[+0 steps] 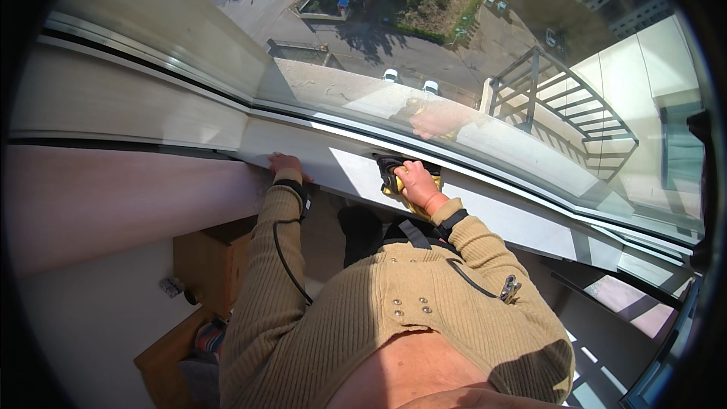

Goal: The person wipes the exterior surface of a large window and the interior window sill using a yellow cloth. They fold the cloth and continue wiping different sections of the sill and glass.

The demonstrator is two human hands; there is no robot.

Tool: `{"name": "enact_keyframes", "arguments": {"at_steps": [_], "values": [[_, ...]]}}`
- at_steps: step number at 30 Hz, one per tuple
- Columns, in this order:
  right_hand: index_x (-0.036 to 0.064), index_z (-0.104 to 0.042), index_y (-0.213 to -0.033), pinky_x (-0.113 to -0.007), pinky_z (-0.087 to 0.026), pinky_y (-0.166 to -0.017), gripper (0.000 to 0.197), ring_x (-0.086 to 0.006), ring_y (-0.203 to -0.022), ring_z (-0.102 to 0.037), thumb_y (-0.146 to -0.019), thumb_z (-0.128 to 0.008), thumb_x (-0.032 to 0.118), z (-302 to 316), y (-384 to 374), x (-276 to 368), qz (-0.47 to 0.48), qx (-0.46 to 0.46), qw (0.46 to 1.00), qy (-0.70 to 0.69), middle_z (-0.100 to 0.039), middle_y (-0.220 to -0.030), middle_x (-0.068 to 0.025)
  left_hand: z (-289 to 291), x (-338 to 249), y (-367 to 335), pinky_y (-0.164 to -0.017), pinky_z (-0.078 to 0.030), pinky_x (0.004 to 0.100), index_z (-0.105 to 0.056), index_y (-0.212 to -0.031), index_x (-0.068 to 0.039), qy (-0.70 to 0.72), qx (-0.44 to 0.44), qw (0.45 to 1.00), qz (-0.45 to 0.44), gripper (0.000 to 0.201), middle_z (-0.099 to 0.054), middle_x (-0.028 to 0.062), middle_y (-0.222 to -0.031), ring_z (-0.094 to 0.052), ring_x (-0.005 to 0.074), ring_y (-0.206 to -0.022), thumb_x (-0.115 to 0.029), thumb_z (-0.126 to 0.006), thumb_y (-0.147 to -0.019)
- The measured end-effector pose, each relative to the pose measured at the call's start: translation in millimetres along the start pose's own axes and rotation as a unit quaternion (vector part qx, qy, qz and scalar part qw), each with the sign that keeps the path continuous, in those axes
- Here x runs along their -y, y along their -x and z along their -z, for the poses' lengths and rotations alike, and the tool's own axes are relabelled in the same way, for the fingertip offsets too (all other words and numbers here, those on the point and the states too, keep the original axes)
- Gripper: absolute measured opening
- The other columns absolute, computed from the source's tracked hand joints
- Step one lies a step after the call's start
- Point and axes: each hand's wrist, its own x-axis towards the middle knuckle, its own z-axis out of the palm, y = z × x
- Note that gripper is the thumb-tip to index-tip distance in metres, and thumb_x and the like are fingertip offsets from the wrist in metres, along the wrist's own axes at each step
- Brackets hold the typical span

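Yellow cloth (395,185) under right hand (415,182), window sill (485,208), balcony railing (564,95) outside

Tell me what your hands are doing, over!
Right hand pressing a yellow cloth on the white window sill. Left hand flat on the sill, holding nothing. Window glass right behind the cloth; nothing blocking.

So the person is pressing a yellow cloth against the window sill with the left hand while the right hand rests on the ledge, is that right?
Not quite: the hands are swapped. In the head view the right hand presses the yellow cloth against the white window sill, and it is the left hand that rests bare on the ledge further along. The rest is as you say.
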Motion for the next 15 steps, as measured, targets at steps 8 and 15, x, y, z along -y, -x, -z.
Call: {"name": "enact_keyframes", "arguments": {"at_steps": [8, 15], "values": [[0.0124, -0.056, -0.106, -0.04, -0.045, -0.086, 0.047, -0.0338, -0.096, -0.048, -0.062, -0.064, 0.002, 31, 71, -46, -0.076, -0.026, 0.997, -0.014, -0.052, -0.101, -0.0103, -3, 1, -5, -0.096, -0.041, 0.0462, -0.04, -0.138, -0.016, -0.001, 0.0, 1.0, 0.004, 0.107, -0.017, 0.0161, -0.15, -0.017, 0.0419, -0.136, -0.065, -0.078, -0.05], [0.0097, -0.055, -0.106, -0.042, -0.043, -0.088, 0.044, -0.0355, -0.098, -0.048, -0.064, -0.061, 0.002, 60, 167, -88, -0.257, -0.055, 0.964, 0.039, -0.052, -0.103, -0.0126, -1, 1, 1, -0.098, -0.039, 0.046, -0.039, -0.137, -0.009, -0.002, -0.01, 1.0, -0.01, 0.109, -0.017, 0.0192, -0.149, -0.018, 0.0429, -0.136, -0.064, -0.079, -0.051]]}}
